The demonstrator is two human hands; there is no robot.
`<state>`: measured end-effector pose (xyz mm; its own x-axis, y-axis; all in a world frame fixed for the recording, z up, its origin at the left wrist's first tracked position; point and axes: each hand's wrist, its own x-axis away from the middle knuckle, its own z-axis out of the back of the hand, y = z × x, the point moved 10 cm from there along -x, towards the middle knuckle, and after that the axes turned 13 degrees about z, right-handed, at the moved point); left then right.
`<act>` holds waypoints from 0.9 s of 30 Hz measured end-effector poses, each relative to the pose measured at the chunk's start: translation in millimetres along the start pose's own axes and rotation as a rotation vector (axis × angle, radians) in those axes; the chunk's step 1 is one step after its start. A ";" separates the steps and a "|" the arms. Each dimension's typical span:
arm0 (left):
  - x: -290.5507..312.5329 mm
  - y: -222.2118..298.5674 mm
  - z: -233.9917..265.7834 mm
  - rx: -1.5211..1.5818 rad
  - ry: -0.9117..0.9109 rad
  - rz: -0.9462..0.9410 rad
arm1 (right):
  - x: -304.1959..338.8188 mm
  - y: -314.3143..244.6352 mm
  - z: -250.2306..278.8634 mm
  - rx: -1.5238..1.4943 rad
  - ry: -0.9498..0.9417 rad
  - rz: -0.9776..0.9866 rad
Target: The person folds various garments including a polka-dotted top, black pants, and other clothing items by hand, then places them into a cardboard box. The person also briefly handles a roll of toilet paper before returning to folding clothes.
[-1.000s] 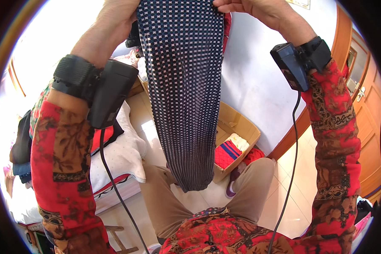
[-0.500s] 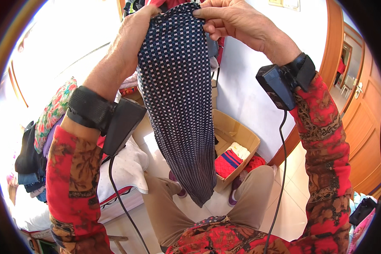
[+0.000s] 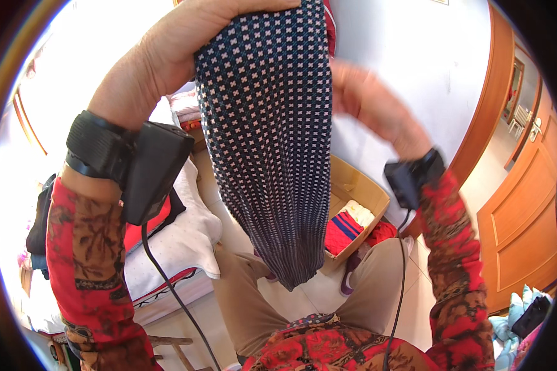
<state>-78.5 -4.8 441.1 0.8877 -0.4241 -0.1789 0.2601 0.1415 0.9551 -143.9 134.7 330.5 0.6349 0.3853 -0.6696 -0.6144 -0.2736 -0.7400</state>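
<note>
Right up the middle, from 12 o'clock to a bit past dead centre toward 6, hangs the cloth (image 3: 266,123), dark navy with rows of little pale crosses, tapering into a stripy, gathered bottom end just above the gap between the knees (image 3: 247,290). Left hand (image 3: 195,34) sits at 11 o'clock, clamped on the top edge, fingers reaching across toward 12. Right hand (image 3: 371,102) is over at about 2 o'clock, right by the cloth's side edge, but it's a blur, so I can't tell if it's pinching the fabric or loose. The two hands are apart, with the cloth between them. Both wrists wear black straps with boxy gadgets, the left gadget (image 3: 156,173) near 9 o'clock, the right one (image 3: 402,185) near 3, each trailing a cable. Just past 3 there's an open cardboard box (image 3: 353,178) with a red garment (image 3: 337,238) with blue stripes in it, next to something cream (image 3: 359,213). Bed (image 3: 198,241) with a white cover is at 8, red and black clothes (image 3: 148,226) on top. Stool (image 3: 178,351) peeks in at 7. Farther out, a wooden door (image 3: 517,222) stands between 3 and 4, and a light blue bundle (image 3: 504,328) sits at 4.
</note>
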 end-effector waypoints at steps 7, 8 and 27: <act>-8.1 19.3 -6.7 -0.060 -0.185 -0.071 | 161.3 159.8 -74.8 -0.025 -0.520 -0.248; -9.3 16.4 -4.6 -0.113 -0.155 -0.044 | 185.9 174.3 -84.3 -0.102 -0.566 -0.289; -3.4 -393.7 -6.7 -0.621 0.296 0.277 | 373.4 134.1 -100.3 -0.306 -0.588 -0.202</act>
<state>-181.3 -53.1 64.1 0.9945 -0.0532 -0.0908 0.1009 0.7251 0.6812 57.8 153.5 -25.1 0.3103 0.8451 -0.4353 -0.2963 -0.3492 -0.8890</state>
